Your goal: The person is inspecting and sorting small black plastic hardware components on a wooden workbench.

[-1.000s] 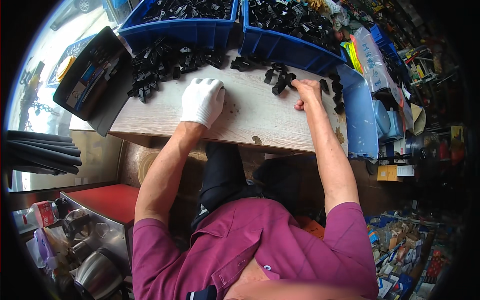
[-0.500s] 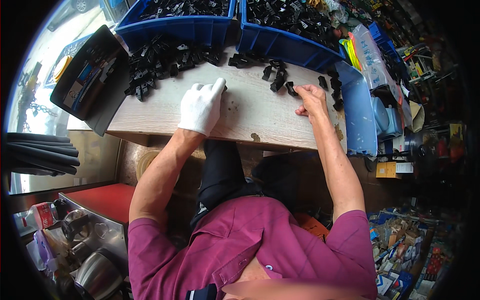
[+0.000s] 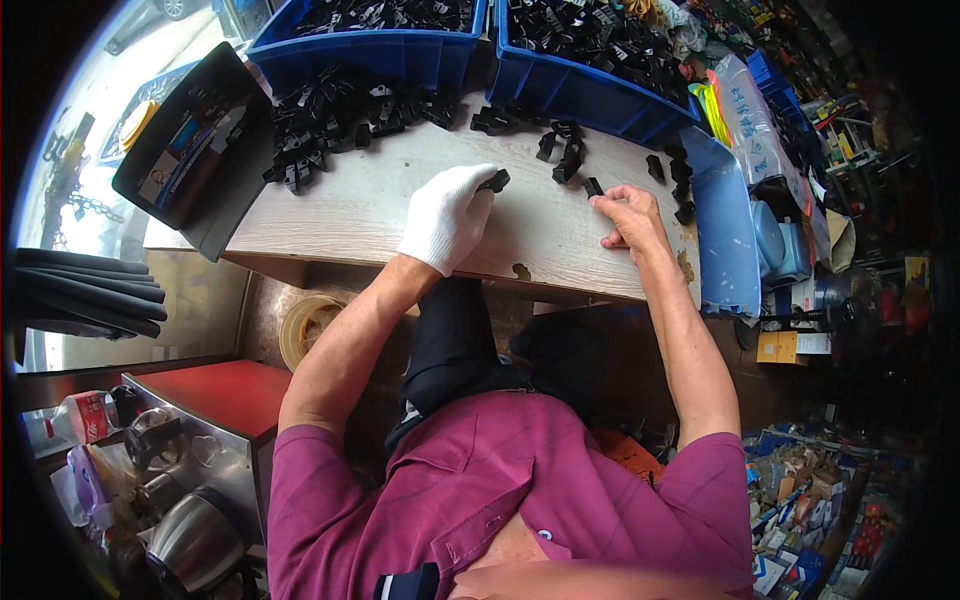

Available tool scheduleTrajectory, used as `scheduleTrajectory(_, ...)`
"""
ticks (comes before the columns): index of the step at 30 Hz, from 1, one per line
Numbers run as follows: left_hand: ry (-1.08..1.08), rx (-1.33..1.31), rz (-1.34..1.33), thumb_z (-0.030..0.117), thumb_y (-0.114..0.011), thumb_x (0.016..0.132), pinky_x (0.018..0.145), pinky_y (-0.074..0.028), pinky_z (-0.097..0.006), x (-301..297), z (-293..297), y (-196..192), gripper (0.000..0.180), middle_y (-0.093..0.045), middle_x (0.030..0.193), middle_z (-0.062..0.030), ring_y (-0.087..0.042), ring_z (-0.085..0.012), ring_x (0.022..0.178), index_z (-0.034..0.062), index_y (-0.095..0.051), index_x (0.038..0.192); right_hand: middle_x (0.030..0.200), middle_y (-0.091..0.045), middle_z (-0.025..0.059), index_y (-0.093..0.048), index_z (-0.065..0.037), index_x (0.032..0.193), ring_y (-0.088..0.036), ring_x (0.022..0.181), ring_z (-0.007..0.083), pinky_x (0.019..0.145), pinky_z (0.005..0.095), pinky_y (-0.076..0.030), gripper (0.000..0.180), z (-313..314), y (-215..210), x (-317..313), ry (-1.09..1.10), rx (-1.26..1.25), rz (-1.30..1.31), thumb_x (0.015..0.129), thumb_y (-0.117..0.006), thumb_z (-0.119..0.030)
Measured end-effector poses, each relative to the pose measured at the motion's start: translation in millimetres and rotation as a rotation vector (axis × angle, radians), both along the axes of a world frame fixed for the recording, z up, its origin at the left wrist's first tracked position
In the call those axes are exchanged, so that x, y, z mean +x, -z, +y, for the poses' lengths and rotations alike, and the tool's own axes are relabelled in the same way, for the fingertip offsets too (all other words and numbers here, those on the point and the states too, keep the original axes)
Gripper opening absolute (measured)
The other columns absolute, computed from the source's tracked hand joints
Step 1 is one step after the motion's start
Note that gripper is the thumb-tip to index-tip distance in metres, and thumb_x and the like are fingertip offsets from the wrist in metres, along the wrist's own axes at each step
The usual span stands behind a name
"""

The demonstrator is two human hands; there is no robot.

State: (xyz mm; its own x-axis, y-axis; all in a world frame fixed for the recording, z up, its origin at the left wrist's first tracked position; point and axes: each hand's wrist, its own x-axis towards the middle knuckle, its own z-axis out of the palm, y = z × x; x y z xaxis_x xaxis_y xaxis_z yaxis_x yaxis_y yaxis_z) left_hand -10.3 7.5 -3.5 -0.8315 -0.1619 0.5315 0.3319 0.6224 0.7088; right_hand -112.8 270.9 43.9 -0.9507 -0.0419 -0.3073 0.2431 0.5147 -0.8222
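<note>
My left hand, in a white knitted glove, is closed on a small black part that sticks out past the thumb and fingers. Bare and pinched, my right hand grips another small black piece between thumb and fingertips. Both hands are over the pale wood-grain table. Just beyond the right hand lies a short cluster of black parts. Farther left spreads a large heap of similar parts. Their exact kind is too small to make out.
Two blue bins full of black parts stand along the far edge. A tablet-like screen leans at the left. At the right are a row of black pieces and a light-blue tray. A round tub sits below the table.
My left hand has moved right, toward the right hand, and the black part in it now shows. The right hand still pinches its piece, slightly nearer to me.
</note>
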Motion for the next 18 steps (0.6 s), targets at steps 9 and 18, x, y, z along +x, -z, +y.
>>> scheduleTrajectory(9, 0.258, -0.235, 0.000, 0.011, -0.065, 0.091, 0.086, -0.056, -0.042, -29.6, 40.5, -7.5, 0.025, -0.072, 0.107, -0.0135, -0.069, -0.0357, 0.098, 0.0069, -0.072, 0.116, 0.054, -0.051, -0.0015, -0.066, -0.001, 0.101, -0.045, 0.038, 0.0099, 0.034, 0.0286, -0.040, 0.022, -31.6, -3.6, 35.9, -0.261, -0.018, -0.074, 0.084, -0.076, -0.010)
scheduleTrajectory(18, 0.452, -0.364, 0.032, 0.008, -0.062, 0.088, 0.087, -0.057, -0.041, -44.4, 41.8, -3.3, 0.027, -0.073, 0.109, -0.0098, -0.070, -0.0329, 0.100, 0.0092, -0.074, 0.112, 0.052, -0.049, -0.0034, -0.069, -0.004, 0.103, -0.044, 0.038, 0.0084, 0.033, 0.0270, -0.039, 0.019, -28.2, 5.7, 38.2, -0.248, -0.032, 0.013, 0.085, -0.072, -0.009)
